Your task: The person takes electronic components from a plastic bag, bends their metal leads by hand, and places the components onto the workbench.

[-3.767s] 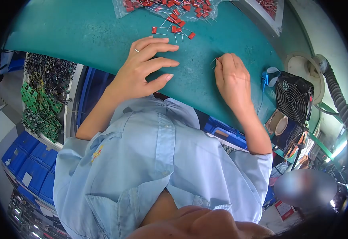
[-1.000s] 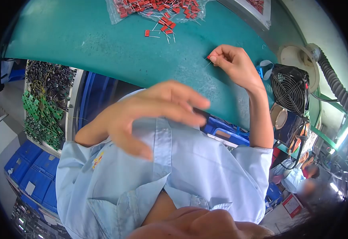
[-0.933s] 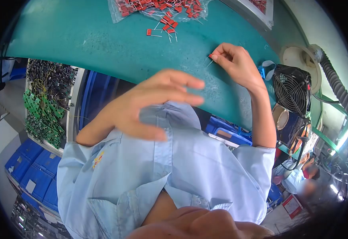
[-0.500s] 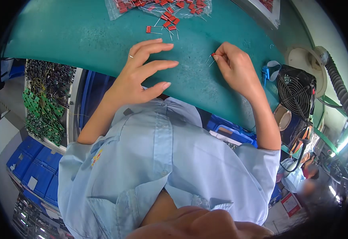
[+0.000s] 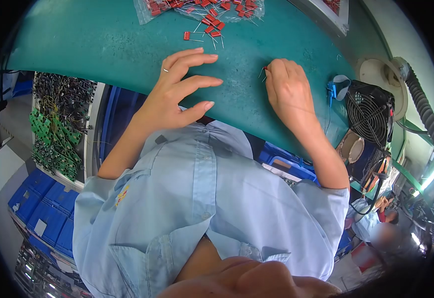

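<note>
My right hand (image 5: 289,92) pinches a small red capacitor (image 5: 265,68) between thumb and fingers, just over the green mat (image 5: 242,99). Its thin wire leads poke out to the lower left, while most of its body is hidden by the fingertips. With fingers spread and nothing in them, my left hand (image 5: 179,87) hovers at the near side of the mat. Beyond it lie several loose red capacitors (image 5: 211,24) with long leads. Behind those is a clear plastic bag (image 5: 145,15) holding many more of the same kind.
A black fan (image 5: 368,111) stands at the right, with a blue clip (image 5: 331,90) and its wire beside it. Green circuit boards (image 5: 53,141) fill a tray at the left, above blue bins (image 5: 50,208). Another person (image 5: 368,221) is in the right background.
My right hand has turned over so that its back faces up, and the capacitor is now more covered by the fingers. My left hand stays almost still.
</note>
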